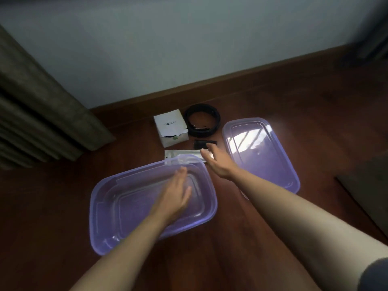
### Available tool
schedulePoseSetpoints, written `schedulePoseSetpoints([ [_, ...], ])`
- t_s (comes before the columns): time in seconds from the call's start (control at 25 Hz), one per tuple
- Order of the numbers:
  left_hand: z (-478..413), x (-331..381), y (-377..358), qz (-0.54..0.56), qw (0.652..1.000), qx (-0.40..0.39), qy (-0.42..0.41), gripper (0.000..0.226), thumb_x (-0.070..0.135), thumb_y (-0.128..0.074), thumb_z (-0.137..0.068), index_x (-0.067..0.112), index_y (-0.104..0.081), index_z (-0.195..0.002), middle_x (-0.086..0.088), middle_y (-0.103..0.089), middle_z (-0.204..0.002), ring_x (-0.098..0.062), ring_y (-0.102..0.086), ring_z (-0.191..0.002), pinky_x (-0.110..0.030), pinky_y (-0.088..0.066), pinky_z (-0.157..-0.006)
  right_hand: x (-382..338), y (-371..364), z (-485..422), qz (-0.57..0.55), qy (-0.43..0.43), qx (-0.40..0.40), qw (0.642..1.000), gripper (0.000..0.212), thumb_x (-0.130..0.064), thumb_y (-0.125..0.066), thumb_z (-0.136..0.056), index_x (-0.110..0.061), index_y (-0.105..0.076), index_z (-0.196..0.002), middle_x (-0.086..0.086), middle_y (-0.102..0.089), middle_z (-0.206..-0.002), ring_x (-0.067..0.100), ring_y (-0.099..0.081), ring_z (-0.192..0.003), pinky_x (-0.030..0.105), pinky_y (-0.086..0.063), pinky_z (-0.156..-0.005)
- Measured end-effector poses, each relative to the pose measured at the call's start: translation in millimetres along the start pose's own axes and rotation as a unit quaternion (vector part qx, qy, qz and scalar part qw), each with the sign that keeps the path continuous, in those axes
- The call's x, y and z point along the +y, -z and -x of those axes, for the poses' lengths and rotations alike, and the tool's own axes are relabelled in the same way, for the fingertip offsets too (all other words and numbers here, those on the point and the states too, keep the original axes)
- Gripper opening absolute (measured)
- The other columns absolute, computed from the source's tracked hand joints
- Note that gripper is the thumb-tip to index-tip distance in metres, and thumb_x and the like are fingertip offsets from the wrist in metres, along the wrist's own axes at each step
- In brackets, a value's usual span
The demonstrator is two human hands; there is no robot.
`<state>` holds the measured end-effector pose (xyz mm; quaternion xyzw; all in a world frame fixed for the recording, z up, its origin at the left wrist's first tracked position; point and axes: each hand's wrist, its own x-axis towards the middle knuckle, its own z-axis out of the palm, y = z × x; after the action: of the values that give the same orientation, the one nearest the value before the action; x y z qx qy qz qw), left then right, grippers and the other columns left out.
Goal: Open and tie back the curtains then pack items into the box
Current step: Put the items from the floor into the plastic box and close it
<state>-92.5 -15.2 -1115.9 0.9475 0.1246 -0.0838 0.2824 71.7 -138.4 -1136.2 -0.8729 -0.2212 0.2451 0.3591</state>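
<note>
The left hand (174, 196) is flat, fingers straight and close together, holding nothing; it lies over the open box (100, 206), and blur hides whether it touches the bottom. The right hand (216, 162) reaches past the box's far right corner with fingers stretched and slightly spread, also empty, its fingertips over the right end of a silver pouch (182, 153) and just short of a small black item (201, 143); I cannot tell if they touch either one. The box is translucent purple and sits on the wood floor (231, 259) in front of the person with nothing inside it. Its far edge covers part of the pouch. The matching lid (262, 154) lies flat on the floor to the right, beside the right forearm. Beyond the pouch stand a white carton (170, 127) with a torn flap and, just right of it, a coiled black belt (201, 131), both near the wall. A brown curtain (42, 114) hangs at the far left, reaching the floor.
</note>
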Motion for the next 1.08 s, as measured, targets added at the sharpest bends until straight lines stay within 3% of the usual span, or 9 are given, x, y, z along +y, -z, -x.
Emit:
schedulePoseSetpoints([
  [0.16,6.5,-89.3,44.0,-0.177,0.956,0.155,0.177,0.070,0.028,-0.044,-0.095,0.006,-0.007,-0.150,-0.013,-0.002,-0.159,-0.030,-0.001,-0.147,-0.052,-0.008,-0.116,-1.6,-25.2,3.6,0.017,-0.028,-0.044,0.998,0.065,-0.034,-0.051,-0.094,-0.011,-0.021,-0.147,0.015,-0.038,-0.148,0.032,-0.045,-0.129,0.037,-0.039,-0.104],
  [0.24,19.6,-123.8,63.5,-0.119,0.931,0.176,0.295,0.071,0.028,-0.048,-0.094,0.005,-0.009,-0.149,-0.020,-0.005,-0.158,-0.038,-0.008,-0.145,-0.057,-0.017,-0.112,-5.3,-30.1,3.3,0.031,-0.035,-0.041,0.998,0.050,-0.020,-0.044,-0.095,-0.011,-0.030,-0.143,0.019,-0.048,-0.138,0.035,-0.049,-0.122,0.035,-0.041,-0.095],
  [0.32,28.5,-153.0,72.6,0.014,0.921,0.124,0.370,0.070,0.033,-0.046,-0.096,0.009,-0.008,-0.150,-0.024,-0.017,-0.154,-0.045,-0.025,-0.138,-0.055,-0.029,-0.108,-8.6,-29.2,5.2,0.026,-0.051,-0.030,0.998,0.043,-0.010,-0.040,-0.092,-0.009,-0.040,-0.135,0.021,-0.054,-0.130,0.037,-0.051,-0.115,0.035,-0.042,-0.088],
  [0.4,34.1,-163.9,70.7,0.061,0.934,0.032,0.351,0.058,0.032,-0.044,-0.097,0.010,-0.022,-0.147,-0.026,-0.041,-0.141,-0.046,-0.046,-0.122,-0.048,-0.042,-0.097,-6.9,-23.7,9.5,0.022,-0.079,-0.009,0.997,0.042,-0.006,-0.039,-0.090,-0.007,-0.044,-0.131,0.021,-0.055,-0.127,0.039,-0.052,-0.112,0.036,-0.043,-0.086],
  [0.48,31.4,-157.6,69.6,0.051,0.948,0.010,0.313,0.038,0.026,-0.047,-0.096,0.008,-0.044,-0.130,-0.023,-0.056,-0.124,-0.038,-0.057,-0.102,-0.041,-0.046,-0.083,-0.1,-16.7,14.8,0.035,-0.096,0.011,0.995,0.040,-0.008,-0.040,-0.090,-0.009,-0.046,-0.130,0.020,-0.056,-0.128,0.039,-0.052,-0.114,0.036,-0.043,-0.088],
  [0.64,14.2,-133.6,65.5,0.090,0.940,-0.043,0.325,0.035,0.024,-0.060,-0.087,0.009,-0.051,-0.117,-0.020,-0.058,-0.116,-0.033,-0.058,-0.090,-0.031,-0.045,-0.067,16.3,-1.4,22.7,0.077,-0.111,0.066,0.989,0.029,-0.022,-0.041,-0.096,-0.009,-0.054,-0.118,0.022,-0.063,-0.114,0.039,-0.056,-0.107,0.034,-0.040,-0.077],
  [0.72,4.5,-122.0,65.9,0.071,0.946,-0.020,0.315,0.047,0.033,-0.059,-0.088,0.009,-0.044,-0.126,-0.023,-0.056,-0.122,-0.037,-0.058,-0.100,-0.034,-0.045,-0.075,20.4,2.7,23.6,0.106,-0.101,0.068,0.987,0.028,-0.021,-0.043,-0.096,-0.004,-0.054,-0.116,0.024,-0.064,-0.109,0.041,-0.056,-0.104,0.034,-0.038,-0.072],
  [0.92,-40.0,-81.4,67.5,0.028,0.943,0.250,0.216,0.044,0.027,-0.045,-0.097,0.001,-0.044,-0.132,-0.024,-0.050,-0.132,-0.040,-0.049,-0.120,-0.045,-0.041,-0.095,27.1,-2.1,19.8,0.149,-0.101,0.074,0.981,0.025,-0.016,-0.043,-0.094,-0.006,-0.053,-0.115,0.024,-0.064,-0.108,0.042,-0.058,-0.100,0.039,-0.045,-0.076],
  [1.08,-111.7,-58.1,55.3,-0.015,0.983,0.158,0.094,0.058,0.025,-0.052,-0.094,0.007,-0.030,-0.145,-0.013,-0.022,-0.156,-0.028,-0.022,-0.143,-0.040,-0.025,-0.113,36.2,-7.3,14.9,0.158,-0.101,0.080,0.979,0.023,-0.011,-0.043,-0.092,-0.008,-0.052,-0.113,0.021,-0.066,-0.107,0.042,-0.059,-0.100,0.041,-0.046,-0.076],
])
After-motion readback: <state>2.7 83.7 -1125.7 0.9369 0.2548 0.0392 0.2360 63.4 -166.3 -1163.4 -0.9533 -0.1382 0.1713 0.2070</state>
